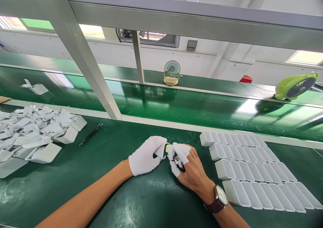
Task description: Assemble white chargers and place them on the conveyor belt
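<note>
My left hand (148, 155), in a white glove, is closed on a small white plastic housing (159, 151) above the green bench. A circuit board (166, 150) with a yellow-wrapped component shows at the housing's right end. My right hand (188, 164) has white covers on its fingers and a watch at the wrist. Its fingers are pinched around a small white part (171, 151) right beside the board, with thin red and dark wires (176, 158) near the fingertips. A dark curved item under these fingers is partly hidden, so I cannot tell what it is.
At left lies a heap of white plastic parts (32, 130), with dark tweezers (91, 134) beside it. Rows of white cases (252, 171) stand at right. Behind runs a green conveyor belt (151, 102), with a small fan (172, 72), a green fan (294, 85) and a slanted metal post (83, 58).
</note>
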Tool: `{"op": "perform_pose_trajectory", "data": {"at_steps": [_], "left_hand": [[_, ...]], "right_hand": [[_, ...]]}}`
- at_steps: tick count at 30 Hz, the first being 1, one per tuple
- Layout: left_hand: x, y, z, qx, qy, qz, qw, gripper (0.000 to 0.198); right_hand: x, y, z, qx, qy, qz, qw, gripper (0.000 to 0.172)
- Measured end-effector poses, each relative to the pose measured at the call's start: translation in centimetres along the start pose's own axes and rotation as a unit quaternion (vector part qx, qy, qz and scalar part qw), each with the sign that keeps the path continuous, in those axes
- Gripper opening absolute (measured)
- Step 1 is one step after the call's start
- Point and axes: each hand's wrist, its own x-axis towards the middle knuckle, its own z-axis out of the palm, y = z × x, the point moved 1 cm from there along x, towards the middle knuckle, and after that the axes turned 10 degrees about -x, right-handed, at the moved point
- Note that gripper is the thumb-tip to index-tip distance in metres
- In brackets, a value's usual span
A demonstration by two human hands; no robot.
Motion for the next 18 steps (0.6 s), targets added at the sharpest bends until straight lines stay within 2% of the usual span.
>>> {"op": "perform_pose_trajectory", "data": {"at_steps": [8, 18], "left_hand": [[-0.13, -0.26, 0.04, -0.027, -0.007, -0.016, 0.999, 0.070], [0.02, -0.38, -0.04, -0.059, -0.008, -0.034, 0.998, 0.063]], "right_hand": [[0.04, 0.02, 0.00, 0.003, 0.010, -0.008, 1.000, 0.075], [-0.04, 0.42, 0.37, 0.046, 0.013, 0.016, 0.999, 0.070]]}}
